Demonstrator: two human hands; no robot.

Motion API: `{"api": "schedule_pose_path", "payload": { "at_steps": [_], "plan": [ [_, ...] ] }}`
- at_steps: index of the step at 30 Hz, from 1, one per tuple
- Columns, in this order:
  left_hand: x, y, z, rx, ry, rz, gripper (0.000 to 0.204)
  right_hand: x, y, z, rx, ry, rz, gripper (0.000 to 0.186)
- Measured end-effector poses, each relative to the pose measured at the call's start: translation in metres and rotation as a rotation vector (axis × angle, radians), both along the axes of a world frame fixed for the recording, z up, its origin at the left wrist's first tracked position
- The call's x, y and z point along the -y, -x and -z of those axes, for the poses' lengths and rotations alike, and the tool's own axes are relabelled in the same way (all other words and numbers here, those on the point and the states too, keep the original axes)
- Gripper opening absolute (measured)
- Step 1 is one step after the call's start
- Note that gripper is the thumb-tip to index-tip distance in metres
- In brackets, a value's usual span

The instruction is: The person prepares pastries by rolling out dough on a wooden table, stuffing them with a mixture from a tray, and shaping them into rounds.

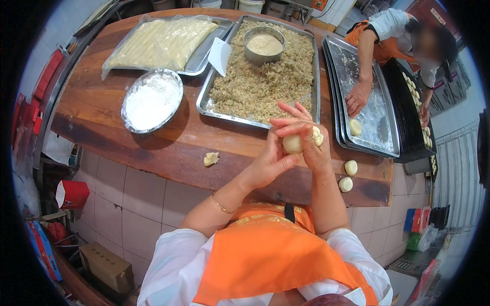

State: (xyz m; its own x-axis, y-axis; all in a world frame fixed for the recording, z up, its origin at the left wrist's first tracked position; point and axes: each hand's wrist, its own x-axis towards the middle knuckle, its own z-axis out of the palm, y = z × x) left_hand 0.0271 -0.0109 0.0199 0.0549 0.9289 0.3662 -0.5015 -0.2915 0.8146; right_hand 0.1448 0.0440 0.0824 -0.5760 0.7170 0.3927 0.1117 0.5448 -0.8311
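Note:
A smooth, pale dough ball sits between my two hands, in front of the filling tray. My left hand cups it from the left, thumb along its lower side. From the right, my right hand closes against it, with some fingers stretched out above. A small lumpy bit of dough sticks out at the right hand. Two round dough balls rest on the wooden table just right of my right wrist. Left of my left forearm lies a torn dough scrap.
A tray of crumbly filling holds a round tin and a white scraper. Left are a flour bowl and plastic-covered dough strips. Right, a co-worker's hand reaches into stacked trays, beside black trays of small pieces.

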Motion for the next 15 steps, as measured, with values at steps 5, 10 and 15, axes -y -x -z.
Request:
{"api": "schedule_pose_path", "payload": {
  "at_steps": [5,10,15],
  "plan": [
    [-0.007,0.044,0.009,0.065,0.148,0.452,0.061,0.018,0.035,-0.003,-0.330,0.047,0.145,0.064],
    [-0.008,-0.003,0.004,0.001,-0.071,-0.155,0.067,-0.002,0.006,0.001,-0.014,0.037,-0.096,0.069],
    [0.004,0.039,0.001,0.011,0.246,0.368,0.074,0.013,0.030,-0.002,-0.268,-0.012,0.089,0.067]
  ]
}}
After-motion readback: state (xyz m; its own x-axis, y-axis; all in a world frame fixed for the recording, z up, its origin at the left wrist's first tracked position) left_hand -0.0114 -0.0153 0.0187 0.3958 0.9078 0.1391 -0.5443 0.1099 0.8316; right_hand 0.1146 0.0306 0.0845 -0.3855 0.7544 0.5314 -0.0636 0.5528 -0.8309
